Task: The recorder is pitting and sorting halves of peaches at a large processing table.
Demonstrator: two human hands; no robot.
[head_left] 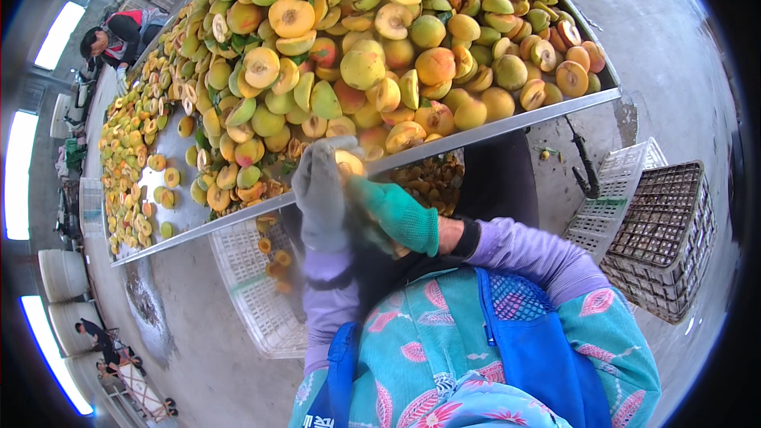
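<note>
My left hand [321, 194], in a grey glove, is closed around a piece of yellow fruit [349, 162], holding it at the near edge of a metal table [507, 130]. My right hand [400, 212], in a green glove, is curled just below that piece; it is partly blurred, so I cannot tell how tight its grip is or whether it holds anything. Beyond the rim, a broad heap of fruit [362, 69] in yellow, green and red covers much of the table, many of them halved with the cut faces showing. A white crate [254, 289] stands below the table to my left, with some orange pieces [279, 264] at it; to my right, a dark grid crate [658, 242] is beside a pale one. Farther off on the left, a co-worker [127, 30] leans toward the fruit
</note>
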